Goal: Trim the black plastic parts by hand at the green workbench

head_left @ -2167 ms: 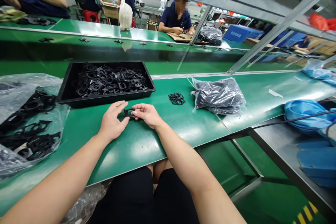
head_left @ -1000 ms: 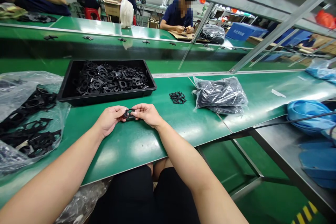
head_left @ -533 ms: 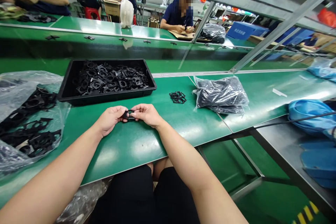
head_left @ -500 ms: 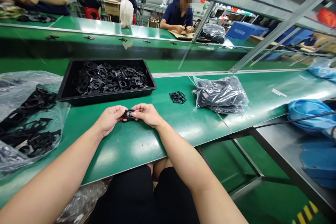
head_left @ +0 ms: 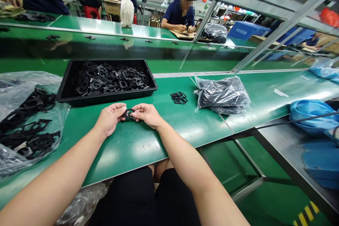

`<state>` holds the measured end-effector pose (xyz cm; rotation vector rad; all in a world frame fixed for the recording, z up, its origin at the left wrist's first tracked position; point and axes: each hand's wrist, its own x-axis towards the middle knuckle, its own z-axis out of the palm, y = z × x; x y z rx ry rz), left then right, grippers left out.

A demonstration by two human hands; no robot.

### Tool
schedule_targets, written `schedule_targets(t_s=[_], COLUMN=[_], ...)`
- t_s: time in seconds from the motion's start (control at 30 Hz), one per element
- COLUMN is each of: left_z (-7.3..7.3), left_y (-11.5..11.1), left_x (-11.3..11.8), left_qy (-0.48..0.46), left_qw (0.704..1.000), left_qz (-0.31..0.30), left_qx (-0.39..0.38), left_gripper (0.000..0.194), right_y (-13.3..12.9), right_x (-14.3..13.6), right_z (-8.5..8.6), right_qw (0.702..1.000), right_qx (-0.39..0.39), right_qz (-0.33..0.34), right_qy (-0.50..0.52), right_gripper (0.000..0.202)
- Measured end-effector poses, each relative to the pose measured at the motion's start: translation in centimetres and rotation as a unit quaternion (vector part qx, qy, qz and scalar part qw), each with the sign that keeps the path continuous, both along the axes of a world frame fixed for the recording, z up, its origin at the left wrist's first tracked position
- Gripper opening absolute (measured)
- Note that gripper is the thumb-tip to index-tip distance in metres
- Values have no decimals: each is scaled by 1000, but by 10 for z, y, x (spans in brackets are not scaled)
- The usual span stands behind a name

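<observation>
Between my two hands, over the green table (head_left: 127, 152), is a small black plastic part (head_left: 128, 114) with openings in it. My left hand (head_left: 109, 118) pinches its left end and my right hand (head_left: 147, 114) pinches its right end. Just beyond my hands stands a black tray (head_left: 113, 98) heaped with similar black parts (head_left: 106, 79). To the left lies an open clear plastic bag (head_left: 62, 113) with more black parts in it. A small pile of thin black pieces (head_left: 179, 97) rests right of the tray.
A sealed clear bag of black parts (head_left: 222, 95) lies on the table's right. Behind the tray, a belt (head_left: 106, 47) carries spaced black pieces. A metal post (head_left: 286, 24) slants at the right. Blue plastic (head_left: 309, 116) lies on a metal side table. Several people sit across.
My hands still hold the black part, which has tilted slightly and shows more of its face. At the upper left, a person's hand and arm have moved up and left.
</observation>
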<state>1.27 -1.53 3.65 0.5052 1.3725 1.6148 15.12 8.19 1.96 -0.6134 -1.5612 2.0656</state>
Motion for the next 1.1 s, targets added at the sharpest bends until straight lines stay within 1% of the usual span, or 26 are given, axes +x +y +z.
schedule_targets(t_s=[0.07, 0.13, 0.2, 0.23, 0.27, 0.33, 0.37, 0.4, 0.43, 0.5, 0.6, 0.7, 0.8, 0.87, 0.93, 1.03, 1.1], left_z=[-3, -5, -6, -6, -5, -2, -1, 0, 0, 0, -1, 1, 1, 1, 1, 1, 1], left_y=[1, 1, 0, -2, -3, -7, -8, -9, -10, -10, -9, -9, -8, -7, -7, -7, -7], left_x=[0, 0, 1, 1, 2, 4, 5, 5, 6, 6, 5, 5, 5, 5, 4, 3, 3], left_qy=[8, 39, 130, 199, 273, 392, 425, 437, 434, 395, 305, 237, 176, 104, 26, -38, -52], left_qw=[1000, 999, 991, 979, 961, 917, 902, 895, 897, 915, 947, 963, 973, 981, 984, 980, 979], left_qz=[10, 13, 28, 36, 38, 16, -6, -29, -46, -71, -100, -124, -144, -159, -176, -193, -197], left_qx=[-4, -9, 3, 19, 38, 74, 80, 78, 70, 44, 29, 36, 35, 32, 16, -1, 1], left_gripper=[39, 40, 39, 36, 34, 29, 27, 26, 24, 23, 33, 40, 38, 36, 37, 37, 36], right_y=[0, 0, 0, 0, 1, 2, 2, 2, 3, 3, 2, 1, 0, -2, -4, -8, -10], right_x=[-1, -1, -1, -1, 0, 1, 2, 2, 3, 5, 5, 3, 1, 1, 1, 4, 5], right_z=[0, 0, 1, 1, 2, 3, 3, 4, 4, 6, 7, 7, 4, 2, 1, 4, 7], right_qw=[1000, 1000, 1000, 1000, 1000, 999, 999, 998, 998, 997, 997, 997, 999, 999, 990, 950, 926], right_qx=[0, 1, -1, -4, -9, -23, -32, -43, -53, -67, -71, -55, -16, 37, 129, 282, 346], right_qz=[-1, -1, -5, -9, -13, -18, -18, -13, -7, 10, 12, -6, -9, -24, -66, -136, -150], right_qy=[8, 19, 25, 26, 27, 32, 35, 37, 38, 36, 41, 45, 27, 11, 2, -9, -12], right_gripper=[44, 45, 47, 47, 48, 50, 52, 53, 54, 55, 52, 47, 45, 43, 39, 26, 17])
